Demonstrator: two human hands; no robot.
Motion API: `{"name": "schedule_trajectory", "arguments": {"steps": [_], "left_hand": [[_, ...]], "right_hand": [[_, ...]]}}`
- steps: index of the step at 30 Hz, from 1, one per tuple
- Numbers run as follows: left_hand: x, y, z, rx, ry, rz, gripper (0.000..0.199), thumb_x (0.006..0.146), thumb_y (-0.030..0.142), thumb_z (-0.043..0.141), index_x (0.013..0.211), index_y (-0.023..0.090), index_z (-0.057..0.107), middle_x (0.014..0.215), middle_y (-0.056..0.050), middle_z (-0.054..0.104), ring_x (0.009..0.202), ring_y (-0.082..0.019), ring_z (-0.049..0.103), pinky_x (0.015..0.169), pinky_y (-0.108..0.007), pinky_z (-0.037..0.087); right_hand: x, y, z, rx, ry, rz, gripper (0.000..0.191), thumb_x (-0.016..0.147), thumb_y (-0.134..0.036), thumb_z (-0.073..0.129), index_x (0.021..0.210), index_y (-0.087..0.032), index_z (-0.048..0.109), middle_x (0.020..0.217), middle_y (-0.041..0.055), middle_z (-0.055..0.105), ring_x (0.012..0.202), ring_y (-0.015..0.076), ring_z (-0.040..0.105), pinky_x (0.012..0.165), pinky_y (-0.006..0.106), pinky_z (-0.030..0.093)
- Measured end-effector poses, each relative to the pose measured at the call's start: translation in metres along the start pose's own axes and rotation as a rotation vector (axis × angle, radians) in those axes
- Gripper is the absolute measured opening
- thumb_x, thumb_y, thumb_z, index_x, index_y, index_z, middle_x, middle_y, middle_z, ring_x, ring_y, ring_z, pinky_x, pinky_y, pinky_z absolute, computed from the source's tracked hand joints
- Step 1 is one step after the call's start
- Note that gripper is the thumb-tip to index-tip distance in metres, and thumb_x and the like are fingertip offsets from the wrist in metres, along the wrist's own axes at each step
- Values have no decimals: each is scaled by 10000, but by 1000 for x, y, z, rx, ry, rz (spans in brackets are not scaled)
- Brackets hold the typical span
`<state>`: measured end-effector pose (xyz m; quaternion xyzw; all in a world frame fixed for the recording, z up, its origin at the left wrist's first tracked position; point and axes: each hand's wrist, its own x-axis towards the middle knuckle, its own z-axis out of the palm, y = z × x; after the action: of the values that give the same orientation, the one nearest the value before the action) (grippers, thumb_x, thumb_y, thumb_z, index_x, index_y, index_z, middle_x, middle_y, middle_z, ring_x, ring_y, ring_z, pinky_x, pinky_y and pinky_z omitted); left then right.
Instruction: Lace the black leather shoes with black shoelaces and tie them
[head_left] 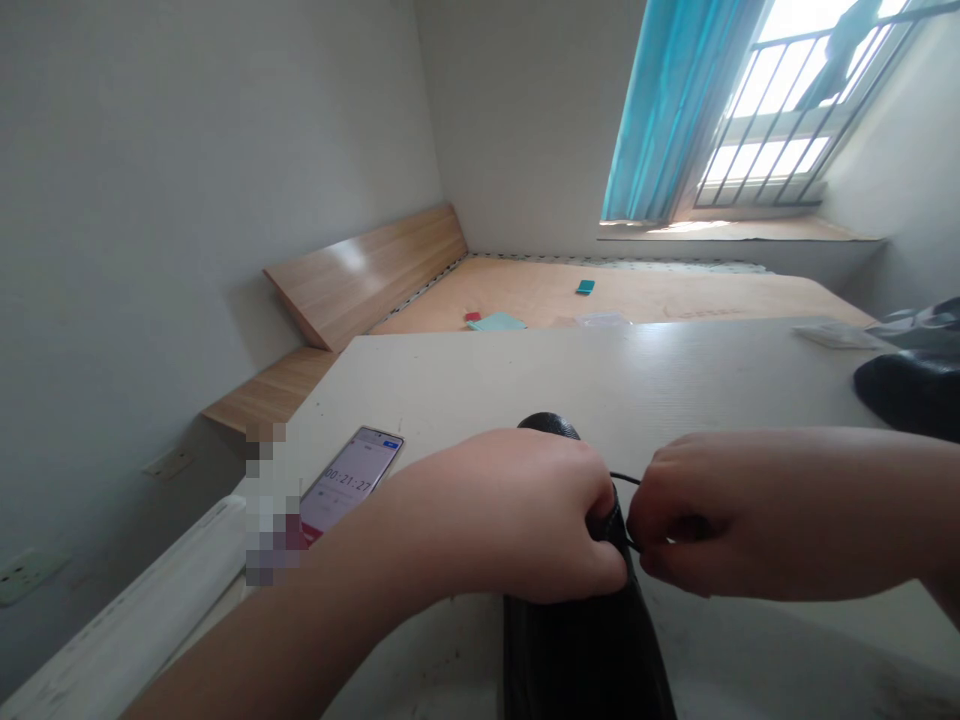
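Shoe point(585, 655): 6 o'clock
Left hand point(525, 515): fingers clenched on it
Right hand point(705, 515): fingers pinching lace point(625, 478)
Phone point(351, 488): 8 o'clock

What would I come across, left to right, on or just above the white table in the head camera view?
Phone, left hand, right hand, rounded black thing at the right edge.

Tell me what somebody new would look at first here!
Probably the bright barred window at the upper right, with its turquoise curtain. Then the two hands close in front: the left hand over a black shoe, the right hand pinching a thin black cord. The phone lies left of them, showing big numbers.
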<state>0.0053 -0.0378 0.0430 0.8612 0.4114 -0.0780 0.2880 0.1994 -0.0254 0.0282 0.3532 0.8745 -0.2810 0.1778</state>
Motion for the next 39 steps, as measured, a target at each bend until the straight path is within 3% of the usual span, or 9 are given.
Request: {"name": "schedule_trajectory", "arguments": {"steps": [3,8,16,22,26,30,34,39], "left_hand": [[0,0,-1,-6,-7,-12,176,746,330,557,617,216,518,593,26,577,522,-128,513,403,-227,296],[0,1,-1,-11,-23,-25,162,760,329,547,644,215,546,626,13,599,552,-131,517,450,-241,306],[0,1,-2,10,-13,-16,150,769,322,537,660,220,548,654,17,615,571,-137,529,453,-239,321],[0,2,-3,-18,-47,-35,151,772,334,528,677,223,565,664,8,634,582,-144,542,471,-245,334],[-1,2,-3,-34,-43,-35,156,755,338,530,655,221,556,629,10,612,564,-140,532,465,-243,329],[0,2,-2,-40,-31,-17,174,769,351,523,661,224,574,630,11,619,559,-138,533,450,-237,327],[4,1,0,-14,17,5,163,803,309,513,714,240,631,681,21,644,595,-138,537,462,-239,348],[5,1,2,-10,39,7,165,813,272,516,718,240,647,673,16,628,595,-137,521,481,-244,357]], "right_hand": [[-2,0,0,-19,8,10,210,799,-219,477,590,-201,480,522,-44,429,466,96,374,453,227,278],[-2,0,0,-52,11,27,183,783,-228,484,603,-212,510,557,-41,487,499,111,440,477,236,299],[1,1,2,-18,2,5,176,771,-219,490,596,-206,499,539,-46,465,470,97,387,456,232,283],[2,1,4,-6,63,20,237,795,-254,512,568,-199,471,509,-51,404,465,95,362,442,233,264],[1,2,2,30,32,-6,226,837,-242,491,630,-204,573,566,-38,514,505,111,455,481,241,305],[-1,6,-1,77,16,0,223,871,-259,491,756,-236,681,745,-16,682,644,155,599,563,257,373],[0,9,-2,85,38,-2,230,886,-289,501,795,-265,711,792,-17,713,699,177,642,599,271,400],[-2,8,-5,78,93,-8,313,910,-457,541,783,-234,720,728,2,694,628,177,629,538,266,396]]}}
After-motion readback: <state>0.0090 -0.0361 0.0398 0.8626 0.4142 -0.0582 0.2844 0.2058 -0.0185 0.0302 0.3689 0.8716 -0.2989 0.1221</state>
